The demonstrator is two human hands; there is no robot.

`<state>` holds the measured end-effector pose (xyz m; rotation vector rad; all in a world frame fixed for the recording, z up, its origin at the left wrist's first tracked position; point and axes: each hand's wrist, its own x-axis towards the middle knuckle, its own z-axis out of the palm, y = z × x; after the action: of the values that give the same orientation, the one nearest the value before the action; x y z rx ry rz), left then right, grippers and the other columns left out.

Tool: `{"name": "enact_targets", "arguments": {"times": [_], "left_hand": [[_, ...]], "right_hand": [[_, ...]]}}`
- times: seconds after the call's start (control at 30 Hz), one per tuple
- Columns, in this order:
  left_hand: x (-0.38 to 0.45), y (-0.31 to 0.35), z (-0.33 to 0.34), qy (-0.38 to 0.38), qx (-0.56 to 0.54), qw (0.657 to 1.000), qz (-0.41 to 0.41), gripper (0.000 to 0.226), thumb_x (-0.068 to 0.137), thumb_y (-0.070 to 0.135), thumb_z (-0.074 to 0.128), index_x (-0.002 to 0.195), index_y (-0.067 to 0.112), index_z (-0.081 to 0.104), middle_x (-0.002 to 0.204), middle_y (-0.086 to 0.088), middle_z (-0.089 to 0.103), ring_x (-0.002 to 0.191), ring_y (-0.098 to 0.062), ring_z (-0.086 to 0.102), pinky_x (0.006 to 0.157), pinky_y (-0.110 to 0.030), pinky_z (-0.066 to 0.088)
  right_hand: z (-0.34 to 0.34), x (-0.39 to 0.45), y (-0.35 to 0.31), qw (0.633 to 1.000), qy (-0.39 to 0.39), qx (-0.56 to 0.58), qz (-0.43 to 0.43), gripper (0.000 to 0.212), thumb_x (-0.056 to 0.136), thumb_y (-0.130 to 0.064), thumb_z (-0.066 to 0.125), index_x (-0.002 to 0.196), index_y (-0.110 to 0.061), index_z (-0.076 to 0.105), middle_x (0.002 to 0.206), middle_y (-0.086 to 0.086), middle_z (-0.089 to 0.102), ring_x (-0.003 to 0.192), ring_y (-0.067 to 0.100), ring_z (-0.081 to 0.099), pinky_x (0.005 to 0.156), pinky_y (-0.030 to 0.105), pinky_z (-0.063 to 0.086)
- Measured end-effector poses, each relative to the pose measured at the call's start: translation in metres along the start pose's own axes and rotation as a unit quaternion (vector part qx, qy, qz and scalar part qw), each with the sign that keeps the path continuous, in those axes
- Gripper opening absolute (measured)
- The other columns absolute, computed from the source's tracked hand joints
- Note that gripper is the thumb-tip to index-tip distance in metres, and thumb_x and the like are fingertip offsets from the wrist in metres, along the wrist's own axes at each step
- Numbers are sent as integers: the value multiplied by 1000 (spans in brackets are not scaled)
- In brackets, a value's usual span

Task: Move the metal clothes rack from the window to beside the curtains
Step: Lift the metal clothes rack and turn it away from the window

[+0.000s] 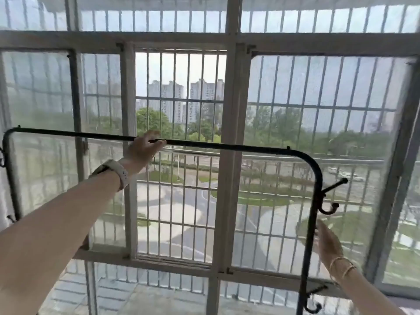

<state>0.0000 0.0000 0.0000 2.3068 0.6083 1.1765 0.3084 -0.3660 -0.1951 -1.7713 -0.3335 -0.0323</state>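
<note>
The black metal clothes rack [227, 146] stands right in front of the window, its top bar running across the view and curving down into a right post [314, 212] with hooks. My left hand [143, 147], a white watch on its wrist, is at the middle of the top bar. Its fingers lie above the bar and the thumb below, spread rather than closed round it. My right hand [327, 243], with bracelets on the wrist, is held flat and open just right of the right post, at most brushing it.
The white-framed window [229, 92] with outside security bars fills the view; its middle sash is slid open. Hooks [329, 209] stick out to the right of the rack's post. The rack's left post [10, 178] stands at the left edge.
</note>
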Motion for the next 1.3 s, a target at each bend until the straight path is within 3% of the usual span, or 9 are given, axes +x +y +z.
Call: {"name": "enact_targets", "arguments": {"times": [0.07,0.2,0.4,0.53,0.67,0.8,0.93,1.13,1.3], "left_hand": [[15,-12,-4,25,72,997,26,55,84,50,50,133,26,46,135,-7,50,121,-28,47,95,-45,44],[49,-49,-20,-17,207,977,55,61,85,62,42,133,25,46,137,-8,50,124,-28,46,98,-50,43],[85,-100,-57,-52,281,955,86,62,82,70,31,97,17,59,86,-5,61,71,-20,58,65,-40,54],[104,-109,-58,-115,305,943,70,75,74,81,20,72,13,52,59,-5,48,48,-17,39,51,-29,36],[120,-113,-58,-174,281,941,74,81,60,86,19,67,10,49,52,1,34,45,-14,29,49,-25,28],[128,-115,-57,-214,254,937,110,79,65,86,20,66,11,46,53,0,34,46,-15,27,50,-26,27],[120,-87,-24,-217,257,927,164,69,80,72,26,79,10,55,55,-2,41,43,-16,35,48,-26,36],[100,11,70,-169,252,907,293,53,90,63,30,66,20,48,53,4,44,42,-10,40,41,-21,30],[87,81,126,-198,213,903,315,59,89,63,34,68,12,56,57,1,49,49,-15,46,44,-23,31]], "right_hand": [[12,2,6,998,37,39,-20,38,95,-44,33,85,-18,58,87,9,56,77,22,53,73,36,43],[30,11,19,994,77,78,-13,42,98,-41,28,77,-14,53,72,10,54,45,2,57,43,13,44],[45,22,29,988,120,93,-10,50,94,-55,28,67,-16,44,57,6,37,29,2,39,30,15,31],[52,34,34,986,164,17,-9,59,77,-68,16,64,-16,42,60,15,43,40,9,47,44,33,32],[62,36,13,980,196,34,16,52,77,-59,26,71,-14,51,71,20,56,50,19,53,50,36,35],[70,34,-26,959,281,-17,24,51,86,-39,34,105,5,54,104,33,61,90,42,59,67,38,33],[75,27,-59,951,286,-78,84,55,92,-27,44,125,17,42,127,36,50,117,45,51,88,44,41],[64,8,-73,955,236,-149,99,43,96,-19,40,123,14,49,124,34,55,115,45,54,93,42,43],[53,-8,-68,952,216,-202,75,49,99,-29,34,113,14,54,113,34,60,105,44,58,84,39,45]]}}
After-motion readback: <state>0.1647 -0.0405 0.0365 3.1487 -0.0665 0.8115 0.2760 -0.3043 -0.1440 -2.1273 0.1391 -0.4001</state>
